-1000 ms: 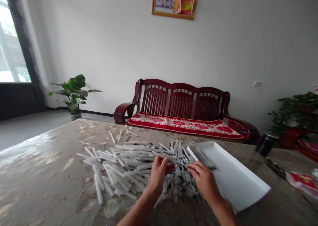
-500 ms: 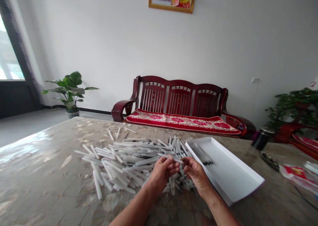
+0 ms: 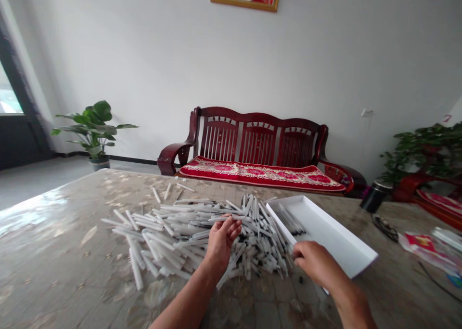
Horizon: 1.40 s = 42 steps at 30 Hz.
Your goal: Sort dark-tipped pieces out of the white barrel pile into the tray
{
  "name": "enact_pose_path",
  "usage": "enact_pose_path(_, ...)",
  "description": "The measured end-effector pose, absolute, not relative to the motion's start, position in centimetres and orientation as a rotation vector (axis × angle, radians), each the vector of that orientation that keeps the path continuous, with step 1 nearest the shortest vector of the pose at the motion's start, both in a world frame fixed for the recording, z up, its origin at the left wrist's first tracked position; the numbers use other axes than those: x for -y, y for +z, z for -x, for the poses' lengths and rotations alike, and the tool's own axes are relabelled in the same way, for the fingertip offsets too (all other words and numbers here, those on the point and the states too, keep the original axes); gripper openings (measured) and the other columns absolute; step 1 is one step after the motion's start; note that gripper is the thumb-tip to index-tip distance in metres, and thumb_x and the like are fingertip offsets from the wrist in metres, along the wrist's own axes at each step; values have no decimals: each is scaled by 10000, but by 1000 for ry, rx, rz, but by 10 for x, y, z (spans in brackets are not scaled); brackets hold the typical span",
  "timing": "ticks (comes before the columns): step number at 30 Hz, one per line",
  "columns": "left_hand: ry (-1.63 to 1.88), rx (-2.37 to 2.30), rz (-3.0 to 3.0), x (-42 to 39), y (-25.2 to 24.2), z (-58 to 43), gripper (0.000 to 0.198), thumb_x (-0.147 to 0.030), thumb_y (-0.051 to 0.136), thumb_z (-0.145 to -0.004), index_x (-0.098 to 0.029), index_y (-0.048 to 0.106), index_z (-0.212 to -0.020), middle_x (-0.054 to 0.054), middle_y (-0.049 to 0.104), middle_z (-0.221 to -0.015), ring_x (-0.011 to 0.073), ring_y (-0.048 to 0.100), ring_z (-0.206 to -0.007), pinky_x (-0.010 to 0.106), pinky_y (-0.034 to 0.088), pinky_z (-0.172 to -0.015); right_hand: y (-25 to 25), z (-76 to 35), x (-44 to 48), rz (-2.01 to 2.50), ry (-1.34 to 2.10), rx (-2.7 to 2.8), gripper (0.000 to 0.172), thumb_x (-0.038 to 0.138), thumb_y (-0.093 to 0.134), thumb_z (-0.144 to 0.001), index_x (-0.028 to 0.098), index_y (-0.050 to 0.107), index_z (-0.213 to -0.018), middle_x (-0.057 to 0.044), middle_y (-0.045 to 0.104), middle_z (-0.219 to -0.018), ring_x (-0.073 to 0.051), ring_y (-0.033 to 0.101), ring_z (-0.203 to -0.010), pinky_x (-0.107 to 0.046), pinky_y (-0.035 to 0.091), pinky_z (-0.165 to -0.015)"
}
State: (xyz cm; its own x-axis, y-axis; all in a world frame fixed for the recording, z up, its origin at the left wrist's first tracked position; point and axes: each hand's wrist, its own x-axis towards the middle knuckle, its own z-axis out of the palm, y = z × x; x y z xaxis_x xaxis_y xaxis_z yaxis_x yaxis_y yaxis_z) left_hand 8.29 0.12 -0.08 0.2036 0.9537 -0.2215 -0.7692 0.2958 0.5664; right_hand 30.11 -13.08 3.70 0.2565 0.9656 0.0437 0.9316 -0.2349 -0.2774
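The left hand [image 3: 221,244] has its fingers curled, pinching a thin white plastic tube [image 3: 221,217] above a loose heap of white plastic tubes [image 3: 173,235] at twelve o'clock. The right hand [image 3: 312,261], fingers pressed together, touches the heap's edge, just beside a shallow white rectangular tray [image 3: 325,230] at two o'clock.

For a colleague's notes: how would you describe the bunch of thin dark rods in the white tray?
Find the dark red wooden bench, then drop to the table before it, where a shallow white tray sits right of a big heap of white tubes. The bunch lies at the tray's left end, dark and lined up, unlike the loose white heap.
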Motion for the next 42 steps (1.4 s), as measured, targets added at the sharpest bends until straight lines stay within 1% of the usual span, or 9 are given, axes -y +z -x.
enact_pose_path(3, 1240, -595, -384, -1, -2, -84, 126, -55, 639, -842, -154, 581, -894, 45, 724, -709, 143, 735, -651, 215, 602, -608, 38, -303, 141, 2446, 253, 1763, 212, 45, 575, -591, 222, 691, -603, -17, 681, -613, -167, 620, -602, -247, 308, -560)
enact_pose_path(6, 1234, -594, -395, -1, -4, -84, 124, -58, 637, -844, -156, 583, -896, 48, 727, -710, 144, 735, -651, 216, 602, -609, 33, -298, 142, 2517, 317, 1768, 195, 37, 623, -557, 221, 678, -594, -10, 645, -553, -164, 609, -541, -249, 312, -544)
enact_pose_path(12, 1227, -593, -396, 0, -5, -84, 136, -65, 665, -824, -158, 586, -885, 45, 724, -709, 150, 734, -654, 225, 605, -607, 20, -291, 136, 2499, 108, 1969, 314, -37, 517, -604, 197, 705, -698, -99, 746, -798, -233, 689, -772, -259, 326, -581)
enact_pose_path(15, 1202, -578, -402, 2, -4, -85, 155, -73, 698, -800, -156, 591, -874, 38, 717, -717, 152, 733, -660, 226, 605, -609, 20, -290, 131, 2434, 56, 1958, 341, -45, 465, -638, 195, 692, -722, -96, 746, -799, -226, 683, -766, -266, 316, -586)
enact_pose_path(19, 1144, -561, -427, 7, -4, -89, 171, -94, 732, -775, -160, 599, -861, 30, 714, -729, 152, 732, -672, 223, 603, -616, 20, -286, 115, 2201, 111, 1741, 268, 43, 465, -682, 205, 673, -732, -45, 708, -704, -192, 643, -684, -262, 351, -598)
enact_pose_path(24, 1087, -544, -458, 11, -8, -95, 238, -136, 795, -721, -166, 595, -846, 32, 724, -742, 154, 734, -679, 222, 598, -634, 1, -267, 89, 1637, 553, 1369, 297, 253, 494, -708, 184, 717, -891, -42, 716, -777, -184, 636, -658, -274, 474, -616)
enact_pose_path(29, 1082, -544, -469, 11, -11, -96, 286, -181, 830, -689, -168, 591, -845, 17, 718, -736, 154, 734, -684, 232, 600, -660, -12, -250, 76, 1503, 734, 1091, 283, 368, 540, -723, 182, 713, -846, -50, 713, -748, -204, 647, -639, -294, 516, -578)
enact_pose_path(36, 1113, -580, -438, 10, -9, -95, 255, -153, 802, -721, -169, 583, -853, 15, 707, -733, 157, 734, -690, 229, 598, -640, 0, -254, 87, 1661, 402, 1461, 216, 238, 526, -771, 192, 717, -861, -54, 731, -857, -203, 667, -807, -296, 503, -755)
enact_pose_path(42, 1116, -556, -449, 10, -12, -95, 230, -148, 783, -740, -163, 587, -859, 22, 708, -737, 154, 731, -698, 224, 595, -631, 16, -251, 106, 1776, 486, 1784, 243, 110, 581, -657, 224, 739, -802, 3, 705, -842, -157, 637, -787, -230, 437, -697)
